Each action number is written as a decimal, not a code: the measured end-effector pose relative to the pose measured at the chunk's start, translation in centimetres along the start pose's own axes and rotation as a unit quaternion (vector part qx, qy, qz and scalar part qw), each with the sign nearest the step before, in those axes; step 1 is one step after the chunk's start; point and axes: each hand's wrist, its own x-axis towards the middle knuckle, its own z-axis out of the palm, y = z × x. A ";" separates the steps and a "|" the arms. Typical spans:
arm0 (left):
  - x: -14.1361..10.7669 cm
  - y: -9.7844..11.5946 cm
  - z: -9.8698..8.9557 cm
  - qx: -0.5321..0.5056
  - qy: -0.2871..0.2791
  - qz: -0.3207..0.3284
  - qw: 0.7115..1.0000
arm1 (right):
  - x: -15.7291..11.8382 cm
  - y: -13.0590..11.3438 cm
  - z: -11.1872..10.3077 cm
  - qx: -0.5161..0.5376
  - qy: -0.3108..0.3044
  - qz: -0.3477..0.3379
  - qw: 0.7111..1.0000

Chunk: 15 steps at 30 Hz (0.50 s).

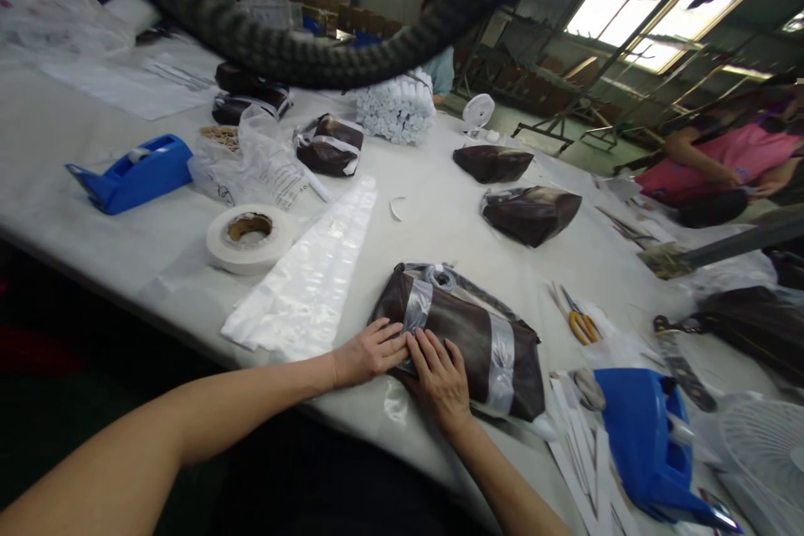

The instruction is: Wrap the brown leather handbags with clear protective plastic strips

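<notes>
A dark brown handbag (461, 327) lies on its side at the table's front edge, with two translucent strips wrapped round it and its strap along the far side. My left hand (369, 354) rests on the bag's near left part, fingers stretched out beside the left strip. Against it, my right hand (443, 383) lies flat on the front of the bag, its fingers spread a little. Neither hand grips anything; both press on the bag's surface. Left of the bag is a stack of clear plastic sleeves (307, 276), and beyond that a roll of white tape (232, 247).
Blue tape dispensers stand at the left (141, 172) and right (641, 435). Orange-handled scissors (583, 327) lie right of the bag. Wrapped brown bags (531, 213) sit farther back. A dark hose (282, 54) hangs across the top. Another person (729, 151) works at the right.
</notes>
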 end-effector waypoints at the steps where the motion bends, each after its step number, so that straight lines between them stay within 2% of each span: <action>1: 0.3 0.1 -0.4 -0.013 -0.024 -0.005 1.000 | 0.0 0.3 0.0 0.004 -0.002 -0.001 1.000; 3: 1.0 0.2 -1.1 -0.047 -0.071 -0.013 0.996 | 0.2 0.7 -0.1 0.014 -0.005 0.002 1.000; 5: 1.4 0.4 -1.4 -0.071 -0.083 -0.024 0.994 | 0.4 0.8 -0.1 0.021 -0.007 0.014 1.000; 10: 1.2 0.7 0.3 -0.020 0.029 -0.048 0.998 | 0.8 0.5 0.1 0.016 0.015 0.030 0.999; 13: 0.7 0.9 1.1 0.000 0.036 -0.039 0.999 | 0.2 0.6 -0.8 0.028 0.034 0.023 0.999; 15: 0.6 1.0 1.2 -0.001 0.031 -0.044 0.999 | -1.1 0.6 -1.9 0.049 0.042 0.014 0.998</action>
